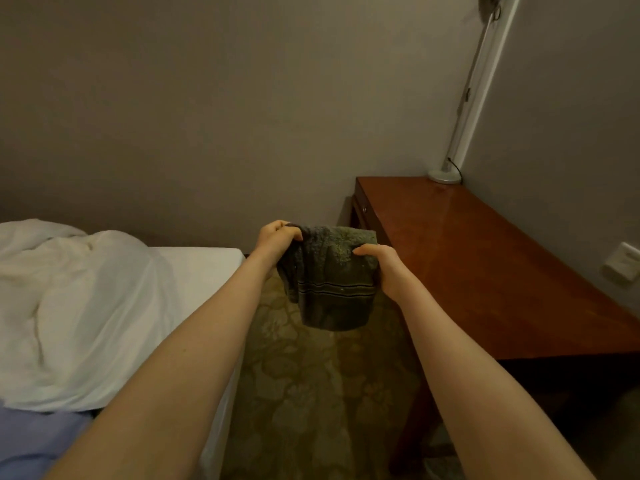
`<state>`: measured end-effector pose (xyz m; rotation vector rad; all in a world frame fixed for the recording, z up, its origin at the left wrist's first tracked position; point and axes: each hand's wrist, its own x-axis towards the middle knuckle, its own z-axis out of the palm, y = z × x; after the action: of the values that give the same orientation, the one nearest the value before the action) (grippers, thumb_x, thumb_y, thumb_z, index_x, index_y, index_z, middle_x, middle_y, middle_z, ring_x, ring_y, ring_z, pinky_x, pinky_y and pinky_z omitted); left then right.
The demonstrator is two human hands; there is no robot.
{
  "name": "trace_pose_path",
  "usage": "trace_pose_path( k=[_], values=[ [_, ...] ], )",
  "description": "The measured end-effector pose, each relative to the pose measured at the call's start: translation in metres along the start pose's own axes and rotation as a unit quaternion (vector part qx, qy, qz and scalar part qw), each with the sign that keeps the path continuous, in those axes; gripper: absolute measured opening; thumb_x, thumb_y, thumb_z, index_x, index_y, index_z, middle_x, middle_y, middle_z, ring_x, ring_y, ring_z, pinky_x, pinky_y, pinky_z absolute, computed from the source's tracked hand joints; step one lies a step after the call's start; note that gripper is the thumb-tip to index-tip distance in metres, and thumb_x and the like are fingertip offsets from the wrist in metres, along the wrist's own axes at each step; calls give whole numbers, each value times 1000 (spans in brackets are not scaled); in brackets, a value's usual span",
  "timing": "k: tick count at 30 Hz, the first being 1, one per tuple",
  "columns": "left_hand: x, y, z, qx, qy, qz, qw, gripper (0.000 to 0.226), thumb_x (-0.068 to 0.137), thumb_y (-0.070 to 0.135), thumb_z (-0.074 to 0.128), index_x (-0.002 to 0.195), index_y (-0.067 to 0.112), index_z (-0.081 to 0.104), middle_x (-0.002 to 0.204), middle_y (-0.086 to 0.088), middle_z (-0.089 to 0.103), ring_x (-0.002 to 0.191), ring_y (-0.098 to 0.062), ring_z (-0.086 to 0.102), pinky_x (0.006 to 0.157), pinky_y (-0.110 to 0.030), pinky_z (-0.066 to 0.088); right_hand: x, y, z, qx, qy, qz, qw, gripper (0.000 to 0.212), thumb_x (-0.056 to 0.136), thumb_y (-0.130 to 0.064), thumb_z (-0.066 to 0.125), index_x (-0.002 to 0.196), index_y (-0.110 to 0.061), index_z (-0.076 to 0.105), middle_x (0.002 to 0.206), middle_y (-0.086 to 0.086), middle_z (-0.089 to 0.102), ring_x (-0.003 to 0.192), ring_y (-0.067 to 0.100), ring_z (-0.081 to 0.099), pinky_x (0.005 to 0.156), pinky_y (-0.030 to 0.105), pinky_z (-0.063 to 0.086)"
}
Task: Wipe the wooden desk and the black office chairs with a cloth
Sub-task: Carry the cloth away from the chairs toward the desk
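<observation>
Cloth [330,278]: dark, striped, hung in the air over the carpet [311,393] between bed [201,268] and desk [485,265]. Left hand [277,237] pinched its top corner; right hand [384,268] gripped its right edge, thumb on front. Desk's near edge lay just beside.

Terry-weave cloth [332,282]: rough looped pile, matt, flat woven stripe band lower down. Wooden tabletop [485,258]: reddish varnish, smooth, glossy, streaky reflections. White bed sheet [197,268]: plain fabric, smooth, matt. White duvet [86,306]: soft fabric, creased. Patterned carpet [311,393]: short pile, matt. Painted wall [207,98]: flat, matt. White lamp base [445,175]: smooth, slight sheen; plastic or metal unclear. White wall socket [621,261]: smooth plastic.
</observation>
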<state>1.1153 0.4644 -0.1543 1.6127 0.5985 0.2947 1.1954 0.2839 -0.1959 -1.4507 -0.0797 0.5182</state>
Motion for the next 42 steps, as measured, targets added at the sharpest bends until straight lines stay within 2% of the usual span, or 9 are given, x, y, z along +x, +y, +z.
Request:
trace_pose_path(
  k=[4, 6, 10, 15, 25, 30, 33, 37, 42],
  values=[
    [55, -3, 13, 12, -5, -2, 1000, 6, 85, 13, 61, 83, 15, 56, 87, -6, 57, 84, -23, 54, 75, -35, 45, 28, -20, 10, 7, 28, -9, 1000, 42, 75, -14, 71, 116, -9, 62, 101, 7, 66, 94, 25, 62, 86, 38, 52],
    [86, -3, 18, 9, -7, 2, 1000, 7, 85, 15, 62, 90, 14, 57, 95, -7, 57, 87, -24, 55, 77, -37, 46, 56, -23, 10, 0, 38, -20, 999, 27, 84, -8, 63, 112, -9, 63, 92, 4, 65, 82, 19, 62, 72, 31, 52],
    [150, -2, 23, -12, -18, 6, 1000, 11, 86, 12, 62, 96, 14, 58, 93, -9, 59, 84, -24, 56, 70, -33, 45, 118, -33, 18, -52, 67, -53, 995, 25, 89, -9, 60, 114, -11, 61, 91, -1, 63, 77, 13, 60, 64, 25, 51],
    [248, 16, 22, -23, -40, 31, 998, 18, 86, 8, 63, 103, 12, 56, 112, -14, 60, 96, -27, 58, 73, -33, 49, 207, -51, 37, -107, 121, -67, 985, 26, 87, -15, 64, 113, -16, 62, 104, 4, 66, 97, 26, 64, 93, 44, 51],
    [431, 58, 55, -41, -109, 21, 993, 56, 83, 4, 67, 130, 9, 37, 130, -17, 46, 100, -25, 51, 82, -36, 46, 367, -96, 37, -90, 179, -80, 977, 28, 88, -12, 64, 116, -14, 62, 106, 3, 66, 98, 22, 63, 88, 38, 52],
    [514, 68, 108, -40, -139, 22, 989, 52, 83, 4, 68, 126, 10, 39, 119, -17, 51, 97, -25, 53, 80, -36, 46, 446, -111, 3, -70, 212, -61, 973, 27, 85, -13, 66, 112, -16, 62, 106, 3, 68, 97, 23, 65, 90, 44, 53],
    [561, 77, 148, -40, -142, 39, 988, 44, 82, 3, 68, 111, 13, 38, 111, -13, 49, 96, -23, 51, 79, -34, 45, 498, -120, -27, -65, 232, -65, 968, 48, 81, -17, 72, 126, -11, 57, 120, 6, 64, 104, 25, 63, 91, 45, 52],
    [625, 94, 206, -32, -154, 51, 986, 44, 80, 2, 69, 106, 14, 35, 101, -9, 49, 88, -20, 50, 64, -29, 41, 553, -149, -67, -79, 233, -76, 966, 28, 86, -9, 65, 114, -16, 60, 108, 2, 66, 88, 19, 64, 83, 39, 53],
    [704, 123, 286, -19, -184, 59, 981, 45, 79, 3, 71, 106, 12, 36, 109, -12, 47, 99, -22, 49, 89, -38, 43, 630, -181, -126, -59, 261, -78, 960, 28, 87, -8, 64, 113, -17, 61, 105, 5, 66, 95, 25, 64, 74, 35, 51]
  ],
)
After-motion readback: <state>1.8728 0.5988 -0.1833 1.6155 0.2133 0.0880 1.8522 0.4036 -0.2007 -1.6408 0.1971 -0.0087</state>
